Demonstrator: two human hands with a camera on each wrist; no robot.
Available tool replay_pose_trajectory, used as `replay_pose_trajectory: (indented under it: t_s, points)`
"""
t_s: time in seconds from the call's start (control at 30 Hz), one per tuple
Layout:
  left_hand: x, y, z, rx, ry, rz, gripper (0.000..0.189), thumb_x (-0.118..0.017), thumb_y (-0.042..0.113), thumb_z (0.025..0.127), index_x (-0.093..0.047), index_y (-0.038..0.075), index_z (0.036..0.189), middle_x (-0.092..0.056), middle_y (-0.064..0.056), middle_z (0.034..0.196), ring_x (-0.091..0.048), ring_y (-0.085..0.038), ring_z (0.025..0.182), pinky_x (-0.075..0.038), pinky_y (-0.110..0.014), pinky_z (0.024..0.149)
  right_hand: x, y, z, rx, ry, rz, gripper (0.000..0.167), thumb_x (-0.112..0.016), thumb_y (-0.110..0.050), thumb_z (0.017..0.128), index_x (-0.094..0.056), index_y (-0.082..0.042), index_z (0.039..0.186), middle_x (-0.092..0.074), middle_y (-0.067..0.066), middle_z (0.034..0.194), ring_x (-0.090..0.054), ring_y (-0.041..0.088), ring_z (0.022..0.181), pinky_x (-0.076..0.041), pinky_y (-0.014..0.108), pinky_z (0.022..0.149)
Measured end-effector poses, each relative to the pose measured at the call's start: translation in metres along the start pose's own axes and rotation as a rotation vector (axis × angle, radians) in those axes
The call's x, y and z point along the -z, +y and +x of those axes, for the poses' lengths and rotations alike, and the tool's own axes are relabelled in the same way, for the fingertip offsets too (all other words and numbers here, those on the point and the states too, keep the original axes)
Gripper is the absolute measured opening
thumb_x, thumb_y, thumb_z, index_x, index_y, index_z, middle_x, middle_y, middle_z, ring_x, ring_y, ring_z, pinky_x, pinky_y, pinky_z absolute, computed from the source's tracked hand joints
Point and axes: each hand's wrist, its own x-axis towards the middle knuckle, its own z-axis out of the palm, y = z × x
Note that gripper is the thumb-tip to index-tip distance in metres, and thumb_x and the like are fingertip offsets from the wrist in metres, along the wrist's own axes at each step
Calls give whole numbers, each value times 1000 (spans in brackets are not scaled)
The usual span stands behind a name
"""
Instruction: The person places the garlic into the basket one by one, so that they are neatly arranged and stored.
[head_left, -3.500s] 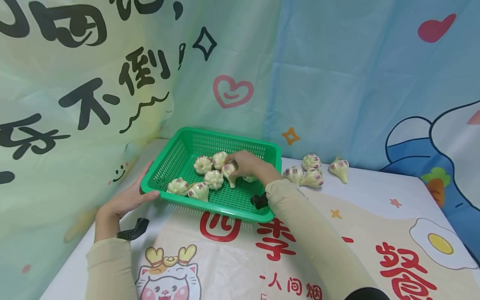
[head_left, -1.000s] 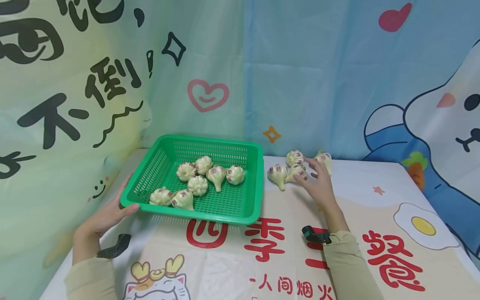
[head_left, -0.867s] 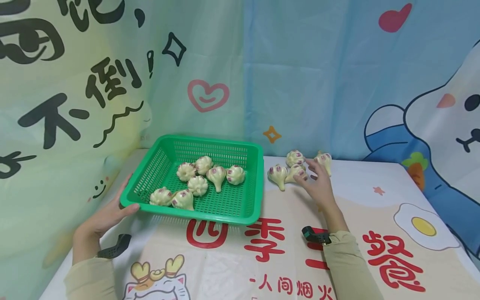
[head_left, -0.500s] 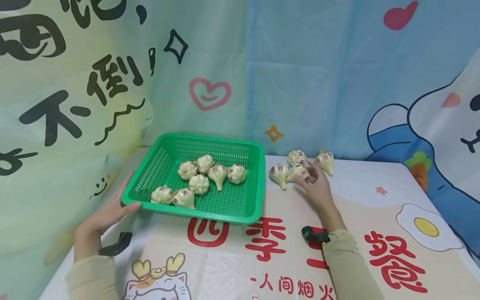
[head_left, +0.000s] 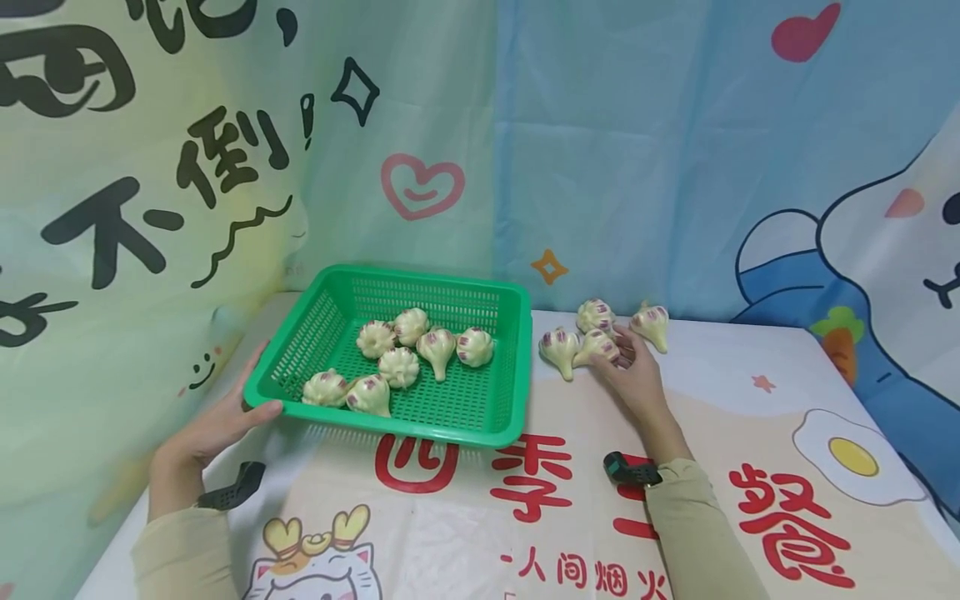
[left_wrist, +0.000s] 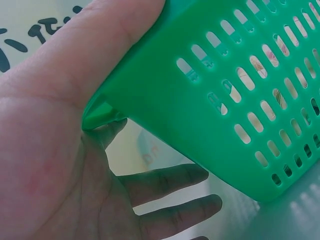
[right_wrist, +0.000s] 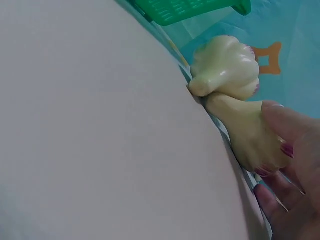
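Observation:
My left hand point(head_left: 213, 425) grips the left front corner of a green plastic basket point(head_left: 516, 367). In the left wrist view the thumb point(left_wrist: 100, 40) lies over the basket rim, while the other fingers extend along its outside. Several garlic bulbs point(head_left: 399, 367) with purple marks lie in the basket. To its right, my right hand point(head_left: 637, 379) holds a garlic bulb point(head_left: 597, 344) between thumb and fingers, still among the others on the table. The right wrist view shows the thumb point(right_wrist: 285, 122) on that bulb, its stem touching a neighbouring bulb point(right_wrist: 225, 67).
Three more bulbs sit around the held one: one at its left point(head_left: 559, 350), one behind point(head_left: 596, 317), and one at the right rear point(head_left: 650, 325). A printed cloth point(head_left: 600, 208) hangs behind the table point(head_left: 720, 367).
Earlier my right hand was inside the basket with a garlic bulb, which now lies there. It moved right to the loose bulbs, and its fingers have closed on one. The left hand stayed at the corner.

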Motion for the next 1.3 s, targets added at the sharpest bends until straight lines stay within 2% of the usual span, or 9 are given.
replay_pose_trajectory:
  t_s: [0.17, 0.3, 0.53, 0.67, 0.83, 0.93, 1.13, 1.3]
  points:
    - [0, 1, 1, 5, -3, -9, 89, -54, 31, 94, 16, 43, 148, 17, -17, 157, 6, -48, 139, -7, -75, 99, 7, 0, -1, -7, -58, -2, 72, -66, -33, 89, -31, -5, 145, -41, 22, 142, -42, 35, 129, -37, 47, 105]
    - [0, 0, 2, 4, -6, -22, 90, -54, 30, 95, 18, 40, 148, 17, -18, 157, 5, -47, 138, -6, -74, 100, 16, 0, 0, 22, -108, -32, 66, -64, -31, 91, -36, 0, 142, -44, 25, 139, -43, 37, 128, -37, 47, 105]
    - [0, -1, 2, -3, -8, -24, 90, -54, 30, 95, 18, 40, 148, 13, -19, 157, 2, -47, 138, -7, -73, 101, 27, 2, 0, 52, -164, -69, 62, -63, -28, 92, -38, -2, 142, -43, 24, 142, -43, 38, 130, -37, 48, 105]
    - [-1, 0, 2, 2, -8, -19, 88, -53, 30, 95, 17, 44, 147, 11, -21, 156, 0, -47, 138, -9, -73, 101, 26, 2, 1, 49, -182, -29, 71, -63, -28, 92, -28, -2, 148, -38, 26, 145, -40, 40, 131, -35, 49, 106]
    - [-1, 1, 1, 1, -8, -21, 88, -54, 29, 95, 16, 44, 147, 16, -18, 156, 4, -47, 138, -7, -74, 101, 23, 5, 1, -11, -175, -18, 92, -68, -34, 87, -11, -5, 153, -39, 25, 144, -42, 38, 130, -35, 48, 106]
    - [0, 1, 1, 2, -7, -20, 88, -54, 29, 95, 16, 45, 147, 17, -17, 156, 4, -47, 138, -8, -74, 100, 20, 6, 1, -27, -153, -50, 92, -70, -38, 85, -17, -4, 151, -41, 25, 142, -43, 38, 129, -37, 48, 105]
    - [0, 1, 1, 14, -8, -14, 88, -53, 29, 96, 16, 46, 147, 18, -16, 156, 5, -47, 138, -8, -74, 100, 17, 7, 1, -13, -129, -135, 76, -69, -39, 86, -37, 0, 142, -49, 26, 134, -51, 37, 122, -42, 46, 100]
    - [0, 2, 0, 15, -7, -13, 88, -53, 29, 95, 16, 45, 147, 18, -15, 157, 6, -47, 138, -7, -75, 100, 18, 7, 2, -23, -129, -176, 76, -67, -42, 86, -39, 1, 142, -52, 25, 131, -54, 36, 119, -44, 45, 98]
